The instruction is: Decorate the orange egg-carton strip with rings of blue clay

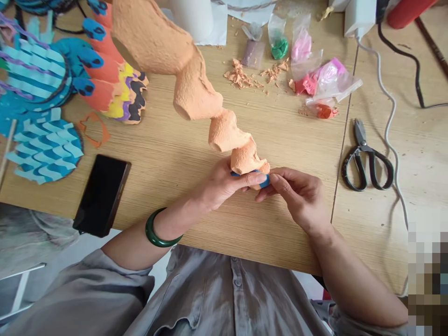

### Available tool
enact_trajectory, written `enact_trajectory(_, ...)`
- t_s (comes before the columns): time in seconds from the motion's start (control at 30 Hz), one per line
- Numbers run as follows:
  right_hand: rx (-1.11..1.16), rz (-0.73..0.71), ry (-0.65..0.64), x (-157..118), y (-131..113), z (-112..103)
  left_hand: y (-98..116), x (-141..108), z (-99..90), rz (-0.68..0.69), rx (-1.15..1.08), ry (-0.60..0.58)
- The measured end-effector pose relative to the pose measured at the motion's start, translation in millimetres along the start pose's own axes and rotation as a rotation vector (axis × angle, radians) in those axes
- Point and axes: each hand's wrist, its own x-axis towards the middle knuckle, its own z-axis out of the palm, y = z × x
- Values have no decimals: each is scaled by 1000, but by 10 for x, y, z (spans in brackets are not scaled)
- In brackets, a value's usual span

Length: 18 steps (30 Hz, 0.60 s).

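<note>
A long peach-coloured sculpted piece rises from my hands toward the upper left. It is made of rough cup-like segments that narrow toward me. My left hand wraps around its narrow end, thumb lying over a blue patch there. On the other side my right hand pinches at the edge of that blue patch with thumb and fingertips. Whether the blue is a separate strip or stuck on the segment is hard to tell, as fingers hide part of it.
Black-handled scissors lie at right beside a white cable. Small bags of coloured material and peach shavings are at the back. Left are a phone, blue layered discs and a painted orange piece.
</note>
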Motion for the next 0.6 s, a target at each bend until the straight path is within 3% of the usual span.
enact_trajectory(0.23, 189, 92, 55, 47, 33, -81, 5, 28, 6, 28, -15, -184)
enact_trajectory(0.43, 124, 54, 23, 26, -6, -6, -18, 20, 5, 85, 36, -150)
enact_trajectory(0.6, 71, 13, -22, 6, -46, 64, -17, -11, 34, 113, 67, -23)
